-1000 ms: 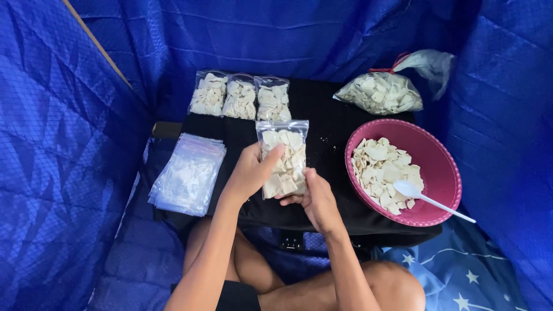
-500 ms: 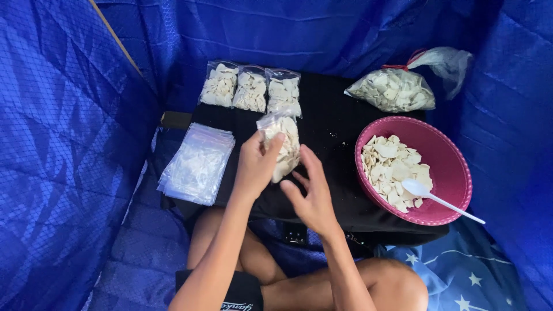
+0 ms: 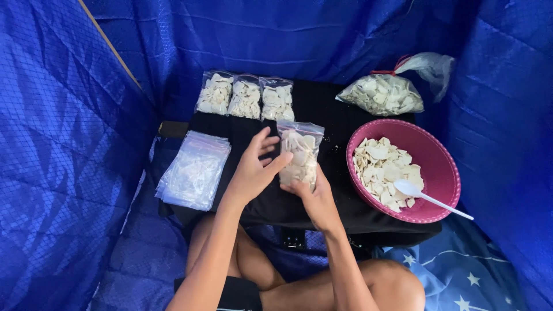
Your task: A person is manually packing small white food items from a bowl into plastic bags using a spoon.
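A small clear bag of pale chips (image 3: 299,152) stands upright at the middle of a black board (image 3: 334,115). My right hand (image 3: 314,196) grips it from below and behind. My left hand (image 3: 253,167) sits at its left side, thumb against the bag and fingers spread apart. Three filled bags (image 3: 246,97) lie in a row at the board's far edge.
A pink bowl (image 3: 440,167) of chips with a white spoon (image 3: 429,197) sits at the right. A large tied bag of chips (image 3: 383,95) lies behind it. A stack of empty clear bags (image 3: 193,170) lies at the left. Blue tarp walls surround everything.
The bag was turned and set upright. My left hand slid off its front to its left side and its fingers spread. The view shifted a little.
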